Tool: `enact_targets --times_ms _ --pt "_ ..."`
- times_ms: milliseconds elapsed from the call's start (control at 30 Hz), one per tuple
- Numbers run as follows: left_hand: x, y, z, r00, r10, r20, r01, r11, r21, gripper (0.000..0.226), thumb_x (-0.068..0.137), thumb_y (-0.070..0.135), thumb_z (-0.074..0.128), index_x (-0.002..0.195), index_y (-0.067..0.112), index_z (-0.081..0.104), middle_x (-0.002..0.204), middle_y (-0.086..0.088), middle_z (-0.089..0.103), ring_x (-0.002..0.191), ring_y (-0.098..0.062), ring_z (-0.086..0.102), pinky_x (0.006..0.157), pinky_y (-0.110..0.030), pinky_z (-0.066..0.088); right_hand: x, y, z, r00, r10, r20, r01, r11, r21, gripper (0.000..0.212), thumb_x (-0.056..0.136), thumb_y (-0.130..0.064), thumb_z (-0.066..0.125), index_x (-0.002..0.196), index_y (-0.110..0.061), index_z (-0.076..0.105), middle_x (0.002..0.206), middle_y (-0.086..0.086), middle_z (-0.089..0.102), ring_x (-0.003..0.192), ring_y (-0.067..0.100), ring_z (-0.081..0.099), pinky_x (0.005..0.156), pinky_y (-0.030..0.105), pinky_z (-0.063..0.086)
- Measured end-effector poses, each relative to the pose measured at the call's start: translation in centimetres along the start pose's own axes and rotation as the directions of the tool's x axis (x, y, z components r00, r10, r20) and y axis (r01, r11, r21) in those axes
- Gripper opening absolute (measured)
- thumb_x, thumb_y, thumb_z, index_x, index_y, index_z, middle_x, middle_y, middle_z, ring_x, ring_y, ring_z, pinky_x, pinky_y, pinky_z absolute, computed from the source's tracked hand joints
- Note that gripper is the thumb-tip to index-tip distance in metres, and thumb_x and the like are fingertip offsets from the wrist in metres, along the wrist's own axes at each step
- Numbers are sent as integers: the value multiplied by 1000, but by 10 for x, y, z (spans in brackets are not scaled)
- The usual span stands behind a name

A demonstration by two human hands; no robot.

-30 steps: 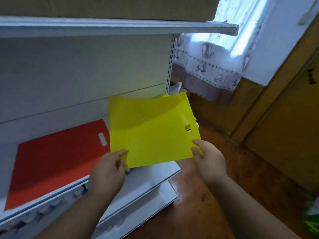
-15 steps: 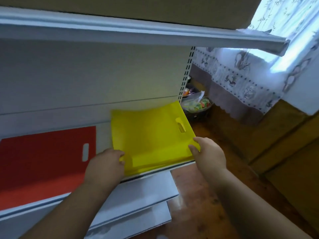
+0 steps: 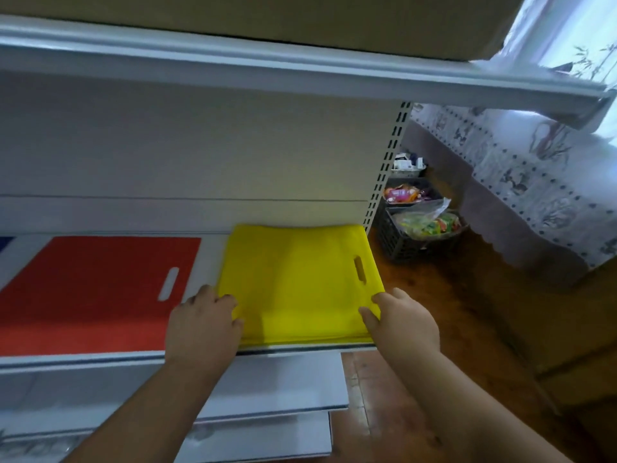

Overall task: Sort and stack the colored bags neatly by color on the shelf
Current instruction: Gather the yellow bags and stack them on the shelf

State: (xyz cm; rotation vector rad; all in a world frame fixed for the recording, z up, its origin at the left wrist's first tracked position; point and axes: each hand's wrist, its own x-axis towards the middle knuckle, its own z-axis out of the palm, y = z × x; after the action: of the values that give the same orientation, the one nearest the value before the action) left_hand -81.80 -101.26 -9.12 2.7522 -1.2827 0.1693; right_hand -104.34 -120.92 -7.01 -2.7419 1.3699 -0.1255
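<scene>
Fingertips possibly under yellow bag [image 3: 300, 279] edges.

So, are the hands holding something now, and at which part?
Yes, the yellow bag, lying on the shelf. The left hand holds its near left corner; the right hand holds its near right corner, below the handle slot.

red bag [image 3: 90, 292] cut off left; blue corner [image 3: 5, 242] unidentifiable
</scene>
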Motion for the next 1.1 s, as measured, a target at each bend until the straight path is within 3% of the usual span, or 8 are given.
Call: enact_targets --times_ms 100,200,300,400,600,800,900,1100 --pt "-10 0 -5 997 29 -72 -33 998 -55 28 67 30 86 88 16 74 77 -7 59 57 -29 60 54 -34 47 -1 -17 -2 989 -125 -79 132 986 99 35 94 -47 55 108 -19 70 98 3 64 81 27 63 62 37 53" --pt "-22 -14 -4 987 39 -155 -58 991 -120 28 71 28 83 94 16 73 78 -6 60 58 -29 61 55 -36 49 -2 -51 -7 972 -214 -100 230 954 192 35 95 -44 57 116 -18 68 103 4 64 86 27 64 64 35 51" --pt "-41 -43 -8 984 4 -179 -37 982 -185 29 82 38 59 98 18 72 77 -1 63 60 -26 62 56 -33 49 -8 -95 -11 946 -303 -113 322 918 231 39 96 -43 52 126 -20 62 112 5 60 93 26 64 71 36 52" --pt "-65 -85 -18 978 -45 -205 -11 965 -262 39 83 43 45 103 21 70 75 3 66 59 -25 62 53 -31 49 -16 -151 -16 910 -370 -188 409 878 251 41 90 -41 53 120 -17 65 105 7 62 83 30 65 67 36 52" --pt "-149 -225 -52 932 -267 -244 191 936 -296 40 84 45 47 111 26 70 69 10 63 57 -16 60 50 -27 47 -58 -319 -8 837 -509 -200 545 746 382 50 95 -48 41 132 -18 56 114 5 62 109 26 59 87 38 49" --pt "-226 -355 -86 887 -382 -260 321 914 -249 29 91 39 54 115 29 67 91 10 64 74 -13 63 59 -28 50 -111 -486 4 698 -674 -241 691 547 472 41 99 -37 49 136 -20 53 120 2 58 105 22 57 84 32 45" --pt "-258 -412 -99 849 -481 -219 427 869 -251 39 91 47 43 119 32 65 86 16 62 70 -7 61 57 -25 50 -133 -559 6 636 -731 -248 727 458 512 43 98 -35 52 139 -21 51 121 0 57 108 19 55 86 31 42" --pt "-265 -506 -99 764 -606 -220 536 787 -305 32 93 40 59 124 35 61 83 17 65 71 -3 59 60 -24 52 -137 -678 20 555 -810 -190 741 377 556 45 99 -42 46 142 -29 44 93 -15 53 85 5 51 72 29 44"
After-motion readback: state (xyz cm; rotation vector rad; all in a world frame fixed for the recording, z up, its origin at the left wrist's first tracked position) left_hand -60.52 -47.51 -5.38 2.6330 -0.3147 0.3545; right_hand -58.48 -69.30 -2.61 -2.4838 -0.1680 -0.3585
